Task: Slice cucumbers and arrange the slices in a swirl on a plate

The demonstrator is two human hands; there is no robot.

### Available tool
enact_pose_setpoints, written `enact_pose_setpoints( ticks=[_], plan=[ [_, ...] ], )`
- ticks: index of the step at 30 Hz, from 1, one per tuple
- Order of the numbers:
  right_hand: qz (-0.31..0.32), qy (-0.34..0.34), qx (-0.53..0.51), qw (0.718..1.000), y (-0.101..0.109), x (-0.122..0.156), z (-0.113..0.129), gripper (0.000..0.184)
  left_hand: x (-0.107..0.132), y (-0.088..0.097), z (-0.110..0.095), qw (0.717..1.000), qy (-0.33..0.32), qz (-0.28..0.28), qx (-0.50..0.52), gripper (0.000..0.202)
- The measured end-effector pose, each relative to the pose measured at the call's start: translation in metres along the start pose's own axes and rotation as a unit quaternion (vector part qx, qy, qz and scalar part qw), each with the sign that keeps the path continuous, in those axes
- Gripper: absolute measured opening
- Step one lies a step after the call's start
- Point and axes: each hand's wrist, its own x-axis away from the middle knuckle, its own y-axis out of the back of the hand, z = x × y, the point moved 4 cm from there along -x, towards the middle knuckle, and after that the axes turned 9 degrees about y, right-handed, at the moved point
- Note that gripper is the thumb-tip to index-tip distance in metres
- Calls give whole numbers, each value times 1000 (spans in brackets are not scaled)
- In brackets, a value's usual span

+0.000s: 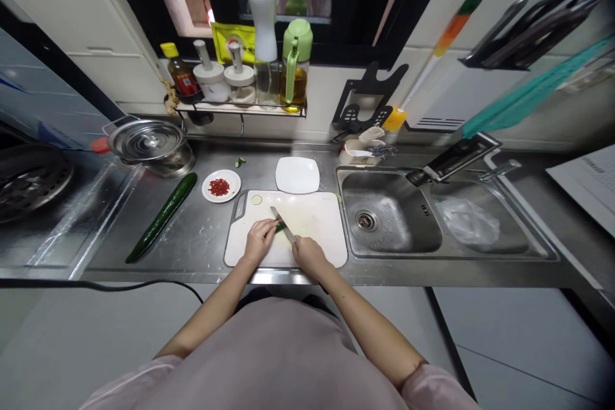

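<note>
On the white cutting board [317, 243], my right hand [310, 255] grips a kitchen knife [287, 229], its blade angled away to the upper left. My left hand [260, 240] is closed on a short green cucumber piece [280, 227] beside the blade, its fingers partly hiding it. A pale round cucumber slice [257, 200] lies at the board's upper left. Just behind the board stands a white square plate [298, 175]. To the left, a small white plate [232, 195] bears chopped red bits [219, 187]. A whole cucumber [163, 214] rests farther left on the counter.
A steel pot with a lid [152, 141] stands at the back left. Small green scraps [239, 161] lie behind the board. Bottles and jars fill a wall shelf [225, 107]. To the right is a steel sink [389, 218] with a black faucet [454, 160].
</note>
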Motion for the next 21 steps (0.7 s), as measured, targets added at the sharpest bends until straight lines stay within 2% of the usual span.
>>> enact_pose_setpoints(
  ticks=[12, 21],
  plan=[
    [-8, 8, 11, 1000, -2, -5, 1, 30, 1, 0, -1, 1000, 1, -3, -3, 25],
    [14, -12, 12, 1000, -11, -2, -3, 31, 1, 1, -7, 1000, -2, -12, -4, 25]
  ],
)
